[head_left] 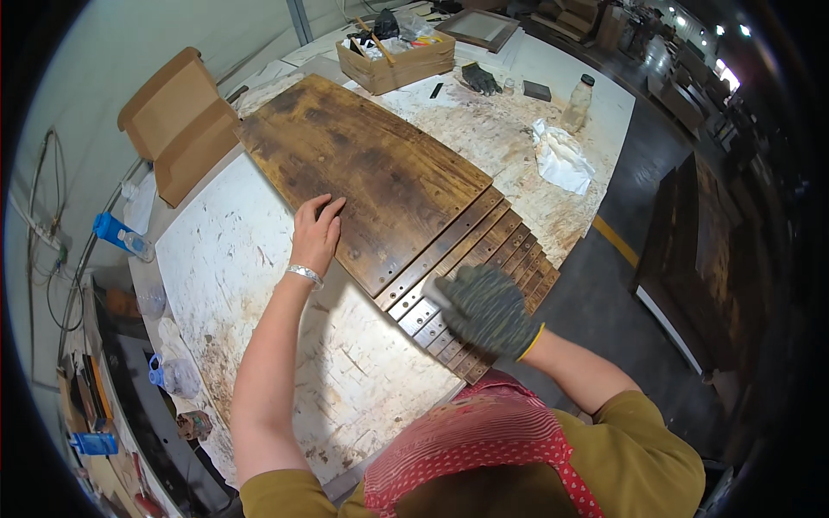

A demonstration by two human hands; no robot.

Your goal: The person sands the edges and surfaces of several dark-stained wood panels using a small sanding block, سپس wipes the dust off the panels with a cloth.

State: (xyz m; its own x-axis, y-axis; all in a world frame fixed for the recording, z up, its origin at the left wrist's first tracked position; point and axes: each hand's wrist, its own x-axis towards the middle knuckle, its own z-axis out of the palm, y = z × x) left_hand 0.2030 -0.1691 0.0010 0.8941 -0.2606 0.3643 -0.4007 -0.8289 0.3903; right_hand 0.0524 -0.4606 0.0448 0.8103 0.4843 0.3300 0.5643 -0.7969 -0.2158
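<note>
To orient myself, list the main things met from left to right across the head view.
Open cardboard box, bare left hand, gloved right hand, dark-capped clear bottle, yellow floor stripe.

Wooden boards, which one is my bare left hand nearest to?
The topmost board, touched by your left hand. It alone shows its broad face; the boards beneath show only stepped strips at one end.

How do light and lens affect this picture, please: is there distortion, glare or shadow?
Head view: the fisheye curves the outline of the table and leaves dark corners; head view: lamps at upper right glare white; head view: pale sheen whitens some near edges of the boards; head view: soft shadow lies on the table beside the boards.
</note>
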